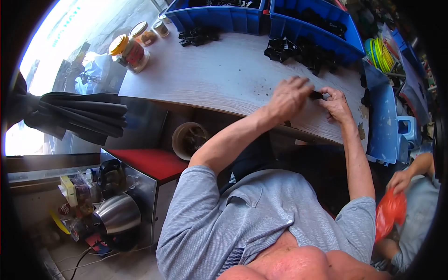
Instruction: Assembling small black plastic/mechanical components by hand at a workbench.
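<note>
Over the right part of the white worktable (205, 70), my right hand (338, 106) pinches a small black part (316, 94) between thumb and fingers. The exact kind of the part cannot be made out. Just left of it, my left hand (290, 99) is raised above the table, its fingers smeared by motion. Whether that hand holds anything is not visible. Beyond both hands, a loose heap of black parts (315, 56) lies against a blue bin (322, 37) holding more of them.
Another blue bin (214, 18) stands at the back, a smaller black pile (199, 36) before it. Jars (133, 53) line the far left. A red-topped cabinet (151, 163) and steel kettle (119, 214) are lower left. At right, a co-worker's hand (400, 181) holds a red bag (389, 212).
</note>
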The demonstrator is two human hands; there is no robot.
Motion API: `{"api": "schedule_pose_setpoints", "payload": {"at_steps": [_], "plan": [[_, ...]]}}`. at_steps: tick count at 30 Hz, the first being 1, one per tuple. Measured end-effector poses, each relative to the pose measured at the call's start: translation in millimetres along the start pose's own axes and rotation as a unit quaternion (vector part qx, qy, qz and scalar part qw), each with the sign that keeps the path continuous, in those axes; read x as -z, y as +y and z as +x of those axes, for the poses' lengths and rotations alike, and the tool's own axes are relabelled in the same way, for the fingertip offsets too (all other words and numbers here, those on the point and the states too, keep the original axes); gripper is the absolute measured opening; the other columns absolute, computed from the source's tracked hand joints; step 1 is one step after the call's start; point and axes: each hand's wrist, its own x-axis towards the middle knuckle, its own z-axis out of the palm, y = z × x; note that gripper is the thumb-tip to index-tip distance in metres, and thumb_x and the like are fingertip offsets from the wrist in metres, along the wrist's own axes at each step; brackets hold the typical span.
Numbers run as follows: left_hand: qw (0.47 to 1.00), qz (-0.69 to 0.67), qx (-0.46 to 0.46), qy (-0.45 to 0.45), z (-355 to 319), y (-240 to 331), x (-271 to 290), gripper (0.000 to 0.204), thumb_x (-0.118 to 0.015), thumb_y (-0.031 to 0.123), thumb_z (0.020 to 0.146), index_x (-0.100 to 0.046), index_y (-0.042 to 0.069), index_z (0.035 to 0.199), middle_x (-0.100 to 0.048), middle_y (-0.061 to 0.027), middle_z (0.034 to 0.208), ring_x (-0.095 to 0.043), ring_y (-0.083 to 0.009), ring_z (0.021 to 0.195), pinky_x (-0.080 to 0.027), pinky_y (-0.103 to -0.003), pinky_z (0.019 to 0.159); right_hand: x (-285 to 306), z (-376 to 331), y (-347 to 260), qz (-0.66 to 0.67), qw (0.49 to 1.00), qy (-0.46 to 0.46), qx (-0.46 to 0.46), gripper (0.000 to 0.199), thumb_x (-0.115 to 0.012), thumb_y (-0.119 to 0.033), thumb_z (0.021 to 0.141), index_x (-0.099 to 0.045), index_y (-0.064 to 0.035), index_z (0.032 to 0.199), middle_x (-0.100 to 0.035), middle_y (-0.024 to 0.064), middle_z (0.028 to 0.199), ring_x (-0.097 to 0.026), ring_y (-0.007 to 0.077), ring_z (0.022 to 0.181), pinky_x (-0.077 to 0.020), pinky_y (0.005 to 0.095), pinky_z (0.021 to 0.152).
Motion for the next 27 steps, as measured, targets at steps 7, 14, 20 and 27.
{"api": "schedule_pose_setpoints", "payload": {"at_steps": [7, 14, 20, 27], "plan": [[0.913, 0.33, 0.084, 0.226, -3.8, -195.0, 158.2, 0.034, -0.058, 0.001, 0.084, -0.069, 0.006, 0.116, -0.066, -0.0171, 0.119, -0.059, -0.0387, 0.116, -0.047, -0.047, 0.102, -6.9, -5.4, 6.4, 0.114, 0.992, 0.055, 0.01, 0.04, -0.079, -0.022, 0.082, -0.063, -0.002, 0.112, -0.05, -0.0016, 0.054, -0.046, 0.0087, 0.038, -0.0346, 0.0256, 0.034], [0.902, 0.368, 0.214, 0.067, -24.3, -229.6, 168.7, 0.035, -0.064, 0.011, 0.083, -0.069, 0.012, 0.118, -0.068, -0.012, 0.122, -0.063, -0.0339, 0.116, -0.052, -0.044, 0.096, -1.4, -5.7, 12.4, 0.177, 0.98, 0.095, -0.004, 0.04, -0.081, -0.023, 0.081, -0.063, -0.0017, 0.109, -0.051, -0.0001, 0.055, -0.049, 0.0098, 0.039, -0.0401, 0.0268, 0.035], [0.932, 0.315, 0.164, 0.069, -26.9, -211.7, 164.7, 0.037, -0.063, 0.005, 0.083, -0.07, 0.01, 0.118, -0.068, -0.0125, 0.124, -0.065, -0.0342, 0.114, -0.052, -0.043, 0.097, 13.8, -9.3, 12.7, 0.264, 0.956, 0.122, -0.043, 0.046, -0.081, -0.025, 0.082, -0.06, -0.0002, 0.114, -0.05, -0.0004, 0.055, -0.058, 0.012, 0.044, -0.0538, 0.0291, 0.042], [0.964, 0.209, 0.158, 0.049, -32.3, -182.7, 150.9, 0.036, -0.06, 0.003, 0.086, -0.068, 0.008, 0.121, -0.07, -0.0135, 0.119, -0.067, -0.0357, 0.109, -0.053, -0.042, 0.095, 43.0, -9.2, 34.4, 0.299, 0.937, 0.167, -0.077, 0.044, -0.08, -0.026, 0.084, -0.059, -0.0038, 0.115, -0.049, -0.001, 0.056, -0.06, 0.0135, 0.048, -0.0574, 0.0313, 0.047]]}}
